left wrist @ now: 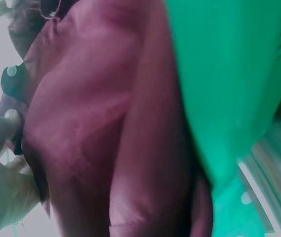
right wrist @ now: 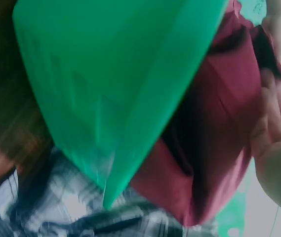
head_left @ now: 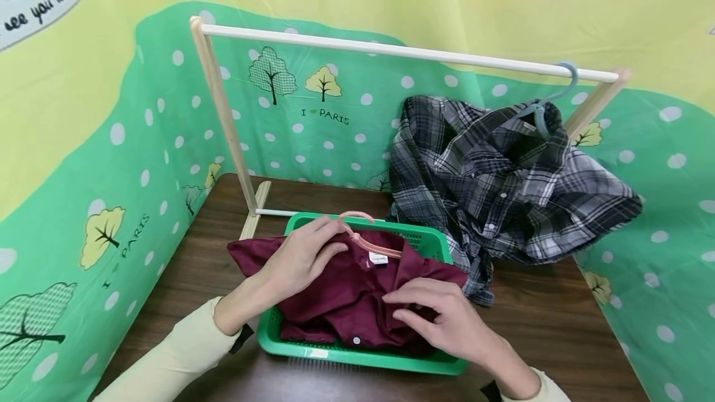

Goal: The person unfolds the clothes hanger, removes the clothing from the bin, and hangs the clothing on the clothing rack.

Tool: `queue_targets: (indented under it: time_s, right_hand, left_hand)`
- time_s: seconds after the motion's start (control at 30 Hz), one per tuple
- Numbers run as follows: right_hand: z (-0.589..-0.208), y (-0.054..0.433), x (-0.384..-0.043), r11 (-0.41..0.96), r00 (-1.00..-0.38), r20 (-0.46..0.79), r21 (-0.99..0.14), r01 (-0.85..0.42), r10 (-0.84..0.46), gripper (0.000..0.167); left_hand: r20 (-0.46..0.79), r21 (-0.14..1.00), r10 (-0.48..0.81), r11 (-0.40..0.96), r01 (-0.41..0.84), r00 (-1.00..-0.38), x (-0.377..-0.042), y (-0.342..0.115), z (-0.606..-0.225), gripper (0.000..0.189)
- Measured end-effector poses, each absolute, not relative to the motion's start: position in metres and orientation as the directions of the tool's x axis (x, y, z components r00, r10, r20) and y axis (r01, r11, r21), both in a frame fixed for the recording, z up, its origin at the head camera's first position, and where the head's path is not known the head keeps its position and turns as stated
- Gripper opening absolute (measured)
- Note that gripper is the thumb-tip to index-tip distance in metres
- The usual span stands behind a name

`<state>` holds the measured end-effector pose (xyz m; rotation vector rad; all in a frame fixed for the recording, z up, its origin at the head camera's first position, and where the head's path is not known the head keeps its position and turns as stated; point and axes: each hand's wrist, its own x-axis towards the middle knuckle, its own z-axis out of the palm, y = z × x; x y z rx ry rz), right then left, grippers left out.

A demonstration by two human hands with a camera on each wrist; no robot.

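Note:
A maroon button-up shirt [head_left: 335,303] lies spread over a green plastic basket [head_left: 363,361], with a white label inside its collar. A pink clothes hanger [head_left: 380,249] sits in the neck opening, its hook standing above the collar. At the base of that hook, my left hand [head_left: 304,253] grips the hanger beside the collar. My right hand [head_left: 438,312] pinches the shirt's front below the collar with bent fingers. In the right wrist view, the right fingertips [right wrist: 267,81] meet the edge of the maroon cloth. Much of the hanger is hidden inside the shirt.
Behind the basket stands a rack with a white rail [head_left: 357,45] and wooden legs. From its right end hangs a dark plaid shirt [head_left: 475,172] on a blue hanger [head_left: 570,82], its lower part beside the basket. A printed curtain [head_left: 335,141] surrounds the brown table [head_left: 536,327].

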<state>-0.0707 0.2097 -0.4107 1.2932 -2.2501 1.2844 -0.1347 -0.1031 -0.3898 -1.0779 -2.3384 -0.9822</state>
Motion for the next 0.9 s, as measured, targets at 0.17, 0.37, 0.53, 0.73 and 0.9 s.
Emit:
queue_targets:
  time_s: [0.17,0.37,0.53,0.73,0.9]
  right_hand:
    - [-0.405,0.216,-0.077,0.284,-0.612,0.676,-0.543,-0.79,-0.411,0.03]
    - [-0.396,0.219,-0.082,0.613,-0.755,0.631,-0.529,-0.586,-0.178,0.043]
    - [-0.395,0.214,-0.083,0.704,-0.839,0.492,-0.51,-0.495,-0.233,0.055]
    - [-0.394,0.203,-0.082,0.646,-0.782,0.536,-0.481,-0.593,-0.318,0.052]
    - [-0.394,0.195,-0.083,0.619,-0.737,0.59,-0.454,-0.641,-0.331,0.047]
  left_hand:
    - [0.565,0.446,0.526,0.452,0.772,-0.635,-0.132,-0.105,-0.386,0.016]
    - [0.557,0.437,0.541,0.454,0.777,-0.63,-0.13,-0.105,-0.382,0.018]
    - [0.572,0.414,0.548,0.45,0.791,-0.611,-0.129,-0.104,-0.381,0.017]
    - [0.575,0.431,0.563,0.408,0.805,-0.594,-0.127,-0.1,-0.378,0.015]
    - [0.569,0.439,0.561,0.411,0.799,-0.601,-0.126,-0.098,-0.376,0.017]
